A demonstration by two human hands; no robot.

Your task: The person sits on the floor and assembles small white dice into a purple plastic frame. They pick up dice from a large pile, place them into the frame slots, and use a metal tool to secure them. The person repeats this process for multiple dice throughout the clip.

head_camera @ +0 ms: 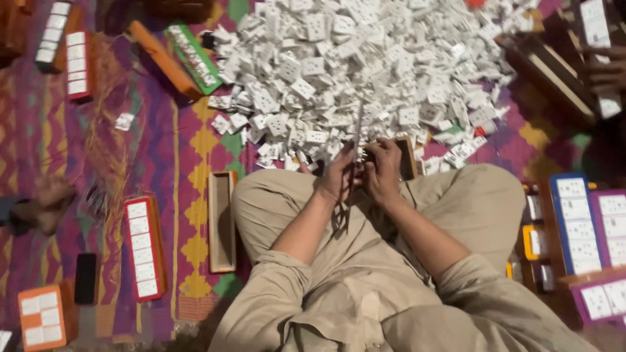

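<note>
At the far left, another person's bare foot rests on the patterned mat, with a black phone lying nearer the camera and an orange box of white socket plates in the bottom corner. A red long box filled with a row of white plates lies lengthwise beside them, and just right of it an empty narrow wooden tray sits against the seated person's knee. Higher up the mat, an orange box and a green box lie side by side at a slant, next to the edge of a big heap of loose white socket plates that fills the top middle.

In the centre, the person sits cross-legged in beige clothes with both hands raised together just in front of the heap. The left hand is curled tight around a thin bundle of straw-like strands that stands nearly upright between the hands. The right hand is closed too, pressed against the same bundle; what else it may hold I cannot tell. A small wooden box sits just behind the right hand.

Further right, a blue card of white plates and purple cards lie beside the person's knee. At the upper right edge, someone else's hand rests on a dark wooden crate.
</note>
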